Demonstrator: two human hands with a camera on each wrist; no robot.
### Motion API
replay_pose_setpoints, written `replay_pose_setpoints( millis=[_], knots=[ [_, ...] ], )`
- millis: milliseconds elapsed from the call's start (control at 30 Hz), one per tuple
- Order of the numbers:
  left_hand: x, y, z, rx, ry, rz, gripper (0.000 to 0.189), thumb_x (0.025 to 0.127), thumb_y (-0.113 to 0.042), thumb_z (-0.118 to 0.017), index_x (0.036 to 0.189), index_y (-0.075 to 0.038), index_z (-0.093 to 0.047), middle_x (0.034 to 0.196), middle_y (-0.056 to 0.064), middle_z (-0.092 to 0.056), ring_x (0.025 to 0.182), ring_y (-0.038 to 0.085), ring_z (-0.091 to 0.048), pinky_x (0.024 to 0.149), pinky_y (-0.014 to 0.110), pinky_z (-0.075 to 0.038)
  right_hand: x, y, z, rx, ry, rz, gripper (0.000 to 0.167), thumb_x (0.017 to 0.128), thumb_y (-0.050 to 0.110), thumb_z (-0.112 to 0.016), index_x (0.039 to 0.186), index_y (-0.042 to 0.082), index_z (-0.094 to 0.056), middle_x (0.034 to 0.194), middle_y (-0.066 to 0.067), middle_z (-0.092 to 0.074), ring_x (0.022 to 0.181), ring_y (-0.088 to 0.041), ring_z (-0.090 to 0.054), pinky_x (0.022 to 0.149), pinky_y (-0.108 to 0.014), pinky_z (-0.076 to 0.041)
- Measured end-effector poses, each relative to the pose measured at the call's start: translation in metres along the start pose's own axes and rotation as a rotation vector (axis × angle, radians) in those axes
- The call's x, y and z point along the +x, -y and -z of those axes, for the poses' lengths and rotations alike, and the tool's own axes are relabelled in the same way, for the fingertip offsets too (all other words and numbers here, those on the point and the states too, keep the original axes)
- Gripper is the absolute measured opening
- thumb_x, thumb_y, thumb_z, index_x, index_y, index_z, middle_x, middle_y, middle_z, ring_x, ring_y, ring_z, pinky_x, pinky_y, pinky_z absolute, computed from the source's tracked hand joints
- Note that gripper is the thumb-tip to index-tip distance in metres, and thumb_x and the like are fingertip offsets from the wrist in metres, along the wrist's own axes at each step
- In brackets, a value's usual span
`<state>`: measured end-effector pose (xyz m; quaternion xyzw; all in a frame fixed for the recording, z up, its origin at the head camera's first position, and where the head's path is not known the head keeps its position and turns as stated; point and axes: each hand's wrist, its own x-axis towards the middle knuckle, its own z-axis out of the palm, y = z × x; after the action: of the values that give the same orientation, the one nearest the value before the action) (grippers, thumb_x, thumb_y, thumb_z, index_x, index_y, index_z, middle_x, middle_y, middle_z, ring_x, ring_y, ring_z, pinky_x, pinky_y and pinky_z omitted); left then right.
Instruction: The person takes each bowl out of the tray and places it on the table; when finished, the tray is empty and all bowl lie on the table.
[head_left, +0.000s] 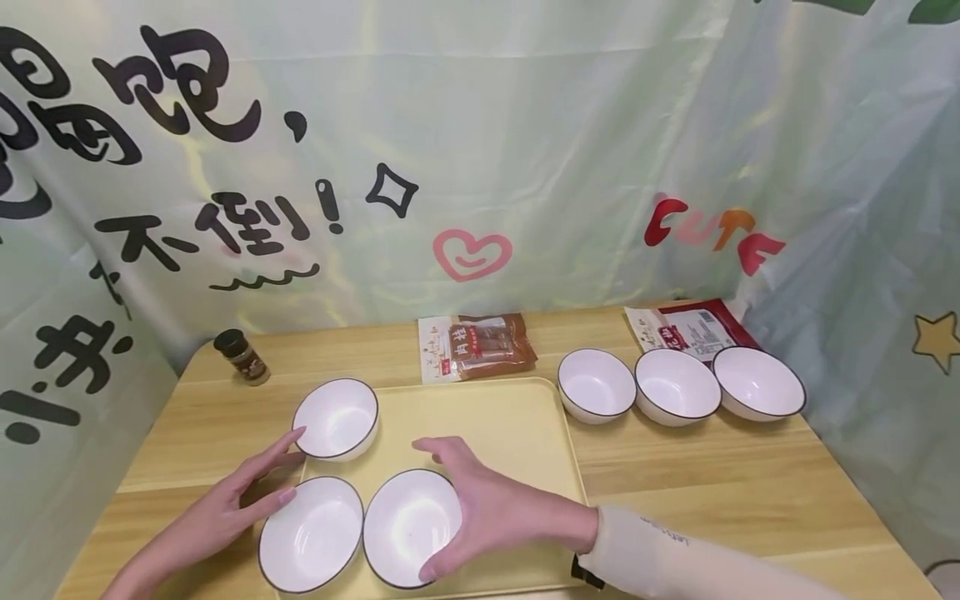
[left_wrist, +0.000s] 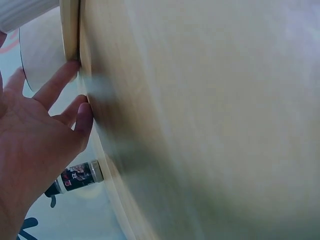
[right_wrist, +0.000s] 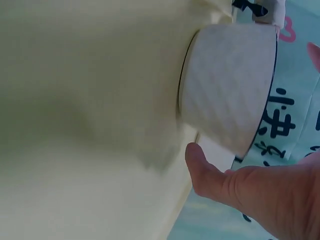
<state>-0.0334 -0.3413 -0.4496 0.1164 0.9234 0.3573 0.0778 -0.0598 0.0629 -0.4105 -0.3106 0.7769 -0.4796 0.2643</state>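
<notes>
Three white bowls with dark rims stand at the left of a yellow tray (head_left: 517,433): a back bowl (head_left: 336,418), a front-left bowl (head_left: 311,535) and a front-right bowl (head_left: 412,528). My left hand (head_left: 225,504) reaches in from the left, fingers spread, its index fingertip by the back bowl's rim and its thumb by the front-left bowl's rim. My right hand (head_left: 495,508) arches wide beside the front-right bowl, thumb low near its rim. In the right wrist view, the thumb (right_wrist: 215,175) is apart from a white bowl (right_wrist: 227,85).
Three more white bowls (head_left: 597,386) line up right of the tray. Behind lie a brown spice packet (head_left: 480,346) and a red-and-white packet (head_left: 690,329). A dark-capped spice jar (head_left: 243,358) stands back left on the wooden table (head_left: 697,492). A printed cloth (head_left: 585,167) hangs behind.
</notes>
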Motion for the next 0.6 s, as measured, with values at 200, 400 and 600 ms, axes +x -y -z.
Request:
replay_pose_setpoints(
  millis=[200, 400, 600],
  knots=[
    [0.0, 0.001, -0.002, -0.012, 0.0, -0.011, 0.075, 0.111, -0.031, -0.069, 0.174, -0.036, -0.029, 0.154, 0.005, -0.061, 0.143, 0.024, -0.053, 0.104, 0.029, -0.048, 0.002, -0.003, -0.012, -0.021, 0.03, 0.02, 0.125, 0.069, 0.033, -0.105, 0.167, 0.025, -0.028, 0.158, 0.0, -0.035, 0.13, -0.009, -0.05, 0.11, -0.033, -0.044],
    [0.001, 0.001, -0.003, -0.027, 0.009, -0.004, 0.075, 0.111, -0.031, -0.068, 0.175, -0.036, -0.028, 0.155, 0.007, -0.061, 0.143, 0.041, -0.051, 0.105, 0.028, -0.047, 0.003, -0.005, -0.018, -0.067, 0.024, 0.039, 0.123, 0.067, 0.028, -0.106, 0.165, 0.02, -0.031, 0.152, 0.003, -0.037, 0.128, -0.008, -0.051, 0.107, -0.031, -0.047],
    [0.002, 0.001, -0.002, -0.023, 0.008, 0.001, 0.076, 0.111, -0.032, -0.068, 0.175, -0.036, -0.027, 0.155, 0.008, -0.061, 0.145, 0.042, -0.051, 0.105, 0.029, -0.046, 0.003, -0.006, -0.021, -0.133, 0.022, 0.072, 0.122, 0.067, 0.026, -0.104, 0.165, 0.019, -0.032, 0.151, 0.004, -0.04, 0.126, -0.007, -0.052, 0.104, -0.029, -0.049]
  ],
)
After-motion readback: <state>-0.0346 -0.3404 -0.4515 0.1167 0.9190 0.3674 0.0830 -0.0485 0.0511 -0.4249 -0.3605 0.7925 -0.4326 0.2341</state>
